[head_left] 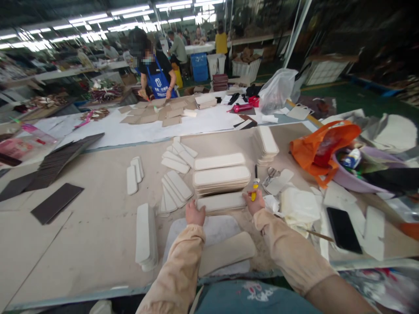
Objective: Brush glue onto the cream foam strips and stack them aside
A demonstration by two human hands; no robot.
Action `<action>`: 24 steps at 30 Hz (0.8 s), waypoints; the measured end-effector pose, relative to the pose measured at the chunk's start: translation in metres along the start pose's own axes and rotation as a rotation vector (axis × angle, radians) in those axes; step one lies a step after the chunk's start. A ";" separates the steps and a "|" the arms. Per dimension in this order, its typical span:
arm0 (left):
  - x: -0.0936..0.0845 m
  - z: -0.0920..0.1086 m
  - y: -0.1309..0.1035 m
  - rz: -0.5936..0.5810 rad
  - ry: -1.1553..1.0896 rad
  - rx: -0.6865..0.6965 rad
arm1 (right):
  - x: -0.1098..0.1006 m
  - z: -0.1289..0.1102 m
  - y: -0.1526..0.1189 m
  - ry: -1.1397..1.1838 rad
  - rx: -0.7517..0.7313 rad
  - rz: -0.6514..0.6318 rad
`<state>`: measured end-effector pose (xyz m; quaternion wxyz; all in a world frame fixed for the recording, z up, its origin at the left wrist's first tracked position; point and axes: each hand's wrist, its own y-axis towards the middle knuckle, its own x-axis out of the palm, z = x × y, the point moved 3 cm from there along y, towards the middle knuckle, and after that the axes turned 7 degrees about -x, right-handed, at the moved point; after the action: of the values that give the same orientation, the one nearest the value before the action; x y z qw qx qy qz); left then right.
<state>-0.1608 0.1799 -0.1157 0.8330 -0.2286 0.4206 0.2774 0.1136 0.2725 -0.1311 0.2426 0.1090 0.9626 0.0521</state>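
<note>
My left hand [195,213] is closed on the left end of a low stack of long white strips [222,201]. At the stack's right end is my right hand [255,201], its fingers wrapped round a yellow-handled tool [254,188] that points away from me. Beyond the low stack lies a taller stack of rounded white strips [221,175], with another one [219,161] behind it. Nearer me, a beige curved piece [227,253] rests on a pale rounded board [216,226]. Fanned white pieces [175,189] lie to the left of the stacks.
At left stand a white stack [145,235] and dark sheets [57,203]. Scissors [272,173], a black phone [343,229], an orange bag [322,148] and a purple basin [356,179] are at right. A person in a blue apron [159,80] works across the table.
</note>
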 end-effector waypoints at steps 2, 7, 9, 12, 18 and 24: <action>-0.004 -0.010 -0.008 0.074 -0.019 0.087 | -0.017 -0.006 -0.006 -0.059 -0.046 -0.004; -0.022 -0.062 -0.059 0.009 -0.062 0.296 | -0.080 -0.008 -0.044 -0.023 -0.152 -0.054; -0.028 -0.087 -0.088 -0.090 -0.047 0.374 | -0.104 -0.002 -0.067 -0.022 -0.148 -0.162; -0.032 -0.119 -0.125 -0.246 -0.004 0.429 | -0.124 0.003 -0.102 0.074 -0.094 -0.345; -0.021 -0.134 -0.150 -0.438 0.081 0.357 | -0.095 -0.019 -0.153 0.245 0.105 -0.782; -0.015 -0.131 -0.147 -0.467 0.078 0.364 | -0.048 -0.057 -0.171 0.271 0.088 -1.074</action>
<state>-0.1468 -0.0140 -0.1529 0.8848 -0.1767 0.4311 -0.0106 0.0962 0.0923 -0.0853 0.1045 -0.3947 0.9067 -0.1056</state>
